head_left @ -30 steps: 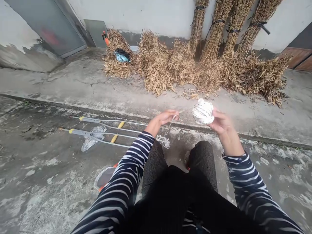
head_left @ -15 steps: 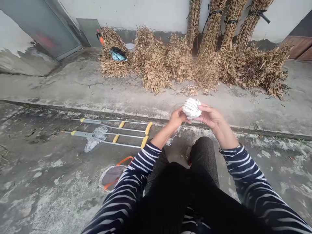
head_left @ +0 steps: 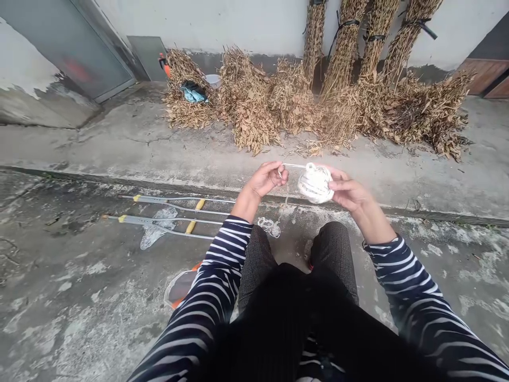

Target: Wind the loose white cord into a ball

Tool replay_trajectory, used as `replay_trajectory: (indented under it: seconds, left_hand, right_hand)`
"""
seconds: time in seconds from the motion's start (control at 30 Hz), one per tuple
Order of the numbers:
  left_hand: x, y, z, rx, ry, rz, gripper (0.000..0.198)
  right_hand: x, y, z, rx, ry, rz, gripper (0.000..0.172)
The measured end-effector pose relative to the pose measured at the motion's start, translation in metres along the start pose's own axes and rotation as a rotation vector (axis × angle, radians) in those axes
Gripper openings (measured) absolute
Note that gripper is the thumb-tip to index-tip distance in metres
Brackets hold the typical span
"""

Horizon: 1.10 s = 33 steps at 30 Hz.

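Note:
A ball of white cord is gripped by my right hand, its fingers wrapped round the ball's right side. To the left, my left hand pinches the cord's loose strand, which runs taut across to the top of the ball. From my left fingers a thin length of cord hangs down toward the ground. A loose tangle of white cord lies on the concrete by my left knee.
Two crutches lie at the left over a clear plastic bag. An orange-trimmed mesh item is partly behind my left sleeve. Ahead, a low concrete step carries dried plant bundles along the wall.
My left hand has left the ball and moved left, drawing a strand of cord out straight. My right hand still holds the ball, which has turned.

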<state>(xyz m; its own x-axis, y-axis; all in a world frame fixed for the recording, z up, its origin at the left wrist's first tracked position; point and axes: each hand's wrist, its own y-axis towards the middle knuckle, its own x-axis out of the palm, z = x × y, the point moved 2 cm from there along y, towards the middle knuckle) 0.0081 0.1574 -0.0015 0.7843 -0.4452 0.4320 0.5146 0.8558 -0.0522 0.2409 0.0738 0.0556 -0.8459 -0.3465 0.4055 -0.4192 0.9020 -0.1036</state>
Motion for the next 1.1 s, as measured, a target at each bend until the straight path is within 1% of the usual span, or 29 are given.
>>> replay_trajectory:
  seconds: [0.07,0.1,0.17,0.23,0.33,0.4,0.43,0.47,0.57,0.6,0.67,0.77,0.87,0.97,1.03,1.1]
  left_hand:
    - [0.004,0.009,-0.013,0.003,-0.004,0.012,0.041]
    - [0.007,0.012,-0.022,-0.028,0.012,-0.01,0.04]
    - [0.014,0.015,-0.04,-0.129,0.059,-0.108,0.043]
    - [0.02,0.013,-0.049,-0.217,0.093,-0.231,0.051]
    - [0.025,0.005,-0.044,-0.278,0.151,-0.373,0.056]
    - [0.028,0.001,-0.035,-0.292,0.219,-0.401,0.053]
    - [0.031,0.0,-0.032,-0.277,0.256,-0.381,0.05]
    - [0.034,-0.001,-0.03,-0.242,0.288,-0.336,0.047]
    - [0.046,-0.007,-0.028,-0.067,0.304,-0.13,0.041]
    - [0.05,-0.01,-0.03,-0.022,0.289,-0.082,0.042]
    - [0.057,-0.018,-0.033,0.028,0.253,-0.039,0.046]
    - [0.061,-0.028,-0.033,0.04,0.239,-0.041,0.055]
    - [0.054,-0.031,-0.028,0.023,0.239,-0.061,0.056]
    - [0.039,-0.023,-0.022,-0.002,0.242,-0.063,0.054]
    - [0.027,-0.012,-0.021,0.008,0.321,-0.016,0.048]
    - [0.018,-0.001,-0.023,0.058,0.428,0.06,0.036]
  right_hand:
    - [0.009,-0.002,-0.002,-0.039,-0.024,-0.015,0.073]
    - [0.012,-0.003,-0.004,-0.058,-0.042,-0.013,0.074]
    - [0.015,-0.004,-0.009,-0.088,-0.093,0.005,0.073]
    - [0.014,-0.006,-0.013,-0.098,-0.148,0.02,0.069]
    - [0.006,-0.007,-0.015,-0.077,-0.192,0.027,0.063]
    - [0.0,-0.005,-0.014,-0.052,-0.182,0.049,0.06]
    - [-0.003,-0.003,-0.013,-0.042,-0.168,0.066,0.059]
    - [-0.005,-0.001,-0.012,-0.035,-0.147,0.082,0.058]
    - [-0.01,0.007,-0.009,-0.035,-0.08,0.115,0.051]
    - [-0.012,0.01,-0.009,-0.041,-0.063,0.125,0.049]
    - [-0.014,0.015,-0.009,-0.043,-0.036,0.156,0.045]
    - [-0.015,0.019,-0.008,-0.008,-0.01,0.197,0.041]
    - [-0.012,0.019,-0.01,-0.011,-0.002,0.2,0.042]
    - [-0.004,0.012,-0.014,-0.042,-0.019,0.138,0.042]
    - [0.004,0.007,-0.018,-0.035,-0.046,0.076,0.046]
    - [0.013,0.004,-0.022,-0.026,-0.072,0.035,0.049]
